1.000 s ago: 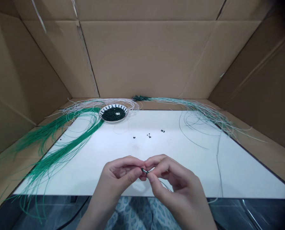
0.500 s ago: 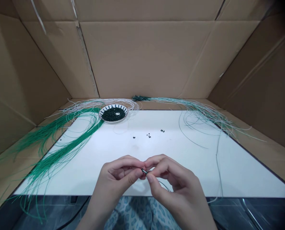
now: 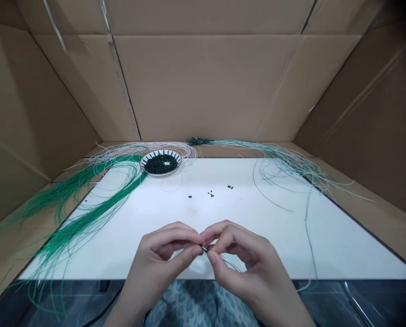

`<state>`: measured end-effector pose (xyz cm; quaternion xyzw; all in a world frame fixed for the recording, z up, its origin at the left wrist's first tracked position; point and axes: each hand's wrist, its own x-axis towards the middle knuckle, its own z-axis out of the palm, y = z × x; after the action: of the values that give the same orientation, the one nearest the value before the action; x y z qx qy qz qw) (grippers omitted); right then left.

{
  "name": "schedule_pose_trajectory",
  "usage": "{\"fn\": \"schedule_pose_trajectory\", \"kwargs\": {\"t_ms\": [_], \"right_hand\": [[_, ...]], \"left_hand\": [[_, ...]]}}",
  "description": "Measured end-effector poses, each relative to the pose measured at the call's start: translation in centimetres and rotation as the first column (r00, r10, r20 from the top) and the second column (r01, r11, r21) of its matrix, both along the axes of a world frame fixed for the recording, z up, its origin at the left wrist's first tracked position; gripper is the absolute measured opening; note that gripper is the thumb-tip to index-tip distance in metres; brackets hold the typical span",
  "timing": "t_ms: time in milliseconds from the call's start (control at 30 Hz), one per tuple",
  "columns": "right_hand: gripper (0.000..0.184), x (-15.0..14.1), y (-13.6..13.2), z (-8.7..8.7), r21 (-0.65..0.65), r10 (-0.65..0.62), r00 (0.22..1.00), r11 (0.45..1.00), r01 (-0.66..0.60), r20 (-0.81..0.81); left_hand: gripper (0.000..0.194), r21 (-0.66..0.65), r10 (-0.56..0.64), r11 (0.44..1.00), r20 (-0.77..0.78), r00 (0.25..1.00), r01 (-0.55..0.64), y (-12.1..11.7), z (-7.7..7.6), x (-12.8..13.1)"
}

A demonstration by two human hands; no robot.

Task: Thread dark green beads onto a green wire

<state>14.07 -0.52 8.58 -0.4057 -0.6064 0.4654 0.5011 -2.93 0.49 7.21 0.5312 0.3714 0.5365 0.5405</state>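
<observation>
Above the front edge of the white board, my left hand [image 3: 170,254] and my right hand [image 3: 238,259] meet fingertip to fingertip. Between them they pinch a small dark tube-like piece [image 3: 204,248], one end in each thumb-and-finger grip. Its ends are covered by the fingers. A thin dark wire [image 3: 232,265] curves out from under my right hand; whether it joins the piece is hidden. Farther back, several tiny dark beads [image 3: 211,194] lie loose on the board. A plate [image 3: 178,159] with a striped rim holds many more dark beads and a few white ones.
Bundles of green wire [image 3: 93,218] spread along the left side of the white board [image 3: 278,240]. Pale and green strands [image 3: 284,159] with a dark tied end [image 3: 197,141] run along the back to the right. Cardboard walls [image 3: 203,91] enclose the back and sides.
Both hands have shifted slightly left, still pinching the dark piece together. The dark piece has turned a little in the fingertips. The view has tilted slightly; the plate and strands stay put.
</observation>
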Motion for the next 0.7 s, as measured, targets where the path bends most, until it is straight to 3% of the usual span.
{"fn": "schedule_pose_trajectory", "kwargs": {"t_ms": [167,433,700], "right_hand": [[0.017,0.23,0.05,0.15,0.007,0.021,1.000,1.000,-0.021,0.008],[0.017,0.26,-0.07,0.26,-0.030,0.026,0.999,0.999,-0.027,-0.043],[0.015,0.08,-0.22,0.04,-0.052,-0.024,0.997,0.998,0.020,-0.070]], "left_hand": [[0.015,0.024,-0.055,0.998,-0.043,0.998,0.056,0.25,-0.14,-0.45],[0.009,-0.007,0.032,0.999,0.006,0.999,-0.032,-0.23,0.18,0.19],[0.008,-0.066,-0.081,0.994,0.082,0.993,0.086,0.41,-0.75,-0.09]]}}
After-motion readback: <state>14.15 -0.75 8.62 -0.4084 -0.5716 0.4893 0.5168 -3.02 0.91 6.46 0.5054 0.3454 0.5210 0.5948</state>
